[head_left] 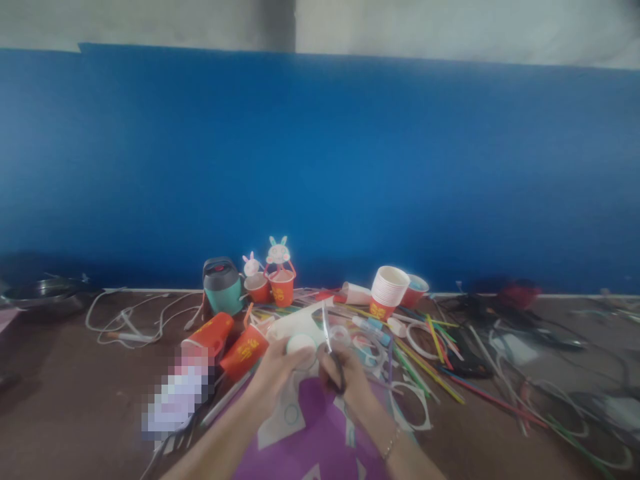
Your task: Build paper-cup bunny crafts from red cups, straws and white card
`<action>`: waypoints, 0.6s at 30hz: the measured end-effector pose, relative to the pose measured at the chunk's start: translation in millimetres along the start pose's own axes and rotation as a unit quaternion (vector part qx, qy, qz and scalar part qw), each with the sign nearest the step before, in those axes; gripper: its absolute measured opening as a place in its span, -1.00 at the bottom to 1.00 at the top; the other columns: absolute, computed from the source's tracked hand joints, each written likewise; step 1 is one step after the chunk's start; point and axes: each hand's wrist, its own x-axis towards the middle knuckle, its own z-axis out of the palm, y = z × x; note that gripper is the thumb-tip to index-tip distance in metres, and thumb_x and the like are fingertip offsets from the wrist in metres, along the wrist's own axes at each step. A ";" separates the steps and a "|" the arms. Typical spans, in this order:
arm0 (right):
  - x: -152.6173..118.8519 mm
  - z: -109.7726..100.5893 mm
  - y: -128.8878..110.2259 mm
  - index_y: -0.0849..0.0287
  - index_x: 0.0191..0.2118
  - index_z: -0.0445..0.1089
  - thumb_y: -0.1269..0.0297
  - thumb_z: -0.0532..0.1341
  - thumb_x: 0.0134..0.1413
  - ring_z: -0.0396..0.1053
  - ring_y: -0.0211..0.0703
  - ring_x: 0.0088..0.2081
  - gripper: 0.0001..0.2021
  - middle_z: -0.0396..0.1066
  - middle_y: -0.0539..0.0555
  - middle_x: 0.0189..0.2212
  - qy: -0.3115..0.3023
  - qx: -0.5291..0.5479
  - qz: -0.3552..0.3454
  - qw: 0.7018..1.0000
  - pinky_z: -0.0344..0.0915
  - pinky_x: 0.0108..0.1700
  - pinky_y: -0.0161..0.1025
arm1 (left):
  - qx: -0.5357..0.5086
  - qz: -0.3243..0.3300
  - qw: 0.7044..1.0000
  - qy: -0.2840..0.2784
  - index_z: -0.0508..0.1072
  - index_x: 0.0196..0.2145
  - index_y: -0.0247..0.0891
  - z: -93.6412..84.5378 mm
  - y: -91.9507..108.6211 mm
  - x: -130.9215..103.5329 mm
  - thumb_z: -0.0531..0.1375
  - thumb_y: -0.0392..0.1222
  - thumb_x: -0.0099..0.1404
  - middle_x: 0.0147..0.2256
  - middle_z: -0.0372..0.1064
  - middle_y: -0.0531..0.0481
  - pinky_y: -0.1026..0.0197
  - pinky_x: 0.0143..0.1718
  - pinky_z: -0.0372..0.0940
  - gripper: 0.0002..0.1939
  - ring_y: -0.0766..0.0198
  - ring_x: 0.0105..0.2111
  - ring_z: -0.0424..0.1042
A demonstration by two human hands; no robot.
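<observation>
My left hand pinches a small white paper disc with a greenish edge. To its right, my right hand is closed round the dark handles of scissors, whose metal blades point up and away. A larger white paper sheet lies just beyond the disc. Below my hands is a purple sheet with white paper scraps on it, one of them marked with a drawn circle. Whether the blades touch any paper is hard to tell.
Red paper cups lie at the left, near a green jar. Behind stand rabbit-faced cup figures. A cup stack stands right of centre, beside coloured sticks and paper rings. White cables lie far left.
</observation>
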 end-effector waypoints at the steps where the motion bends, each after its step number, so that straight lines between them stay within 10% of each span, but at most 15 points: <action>1: -0.5 0.5 -1.5 0.18 -0.49 0.26 -0.15 0.31 -0.19 0.14 -0.38 -0.73 -0.54 0.20 -0.13 -0.77 -0.004 -0.003 0.003 1.000 -0.04 -0.66 -0.40 | -0.007 0.006 1.000 0.008 0.53 -0.26 -0.36 -1.0 0.0 0.3 0.37 -0.14 0.03 -0.36 0.51 -0.10 0.23 -0.27 0.32 -0.69 0.22 -0.38 0.45; 12: 2.1 -4.6 -6.3 0.15 -0.54 0.21 -0.05 0.23 -0.14 0.12 -0.36 -0.75 -0.65 0.21 -0.11 -0.79 -0.039 -0.079 0.034 0.996 -0.03 -0.66 -0.38 | -0.010 -0.006 1.000 0.018 0.49 -0.42 -0.35 -1.4 -1.9 1.6 0.35 -0.01 0.03 -0.49 0.44 -0.05 0.25 -0.39 0.27 -0.69 0.25 -0.46 0.39; 18: 6.6 -27.6 -27.6 0.16 -0.61 0.22 0.17 0.16 -0.12 0.15 -0.34 -0.74 -0.79 0.21 -0.09 -0.81 -0.072 -0.153 0.073 0.983 0.01 -0.66 -0.40 | 0.158 0.105 0.975 0.115 0.33 -0.58 -0.26 -21.3 7.8 14.4 0.25 0.08 0.07 -0.63 0.23 0.13 0.33 -0.51 0.08 -0.64 0.39 -0.59 0.20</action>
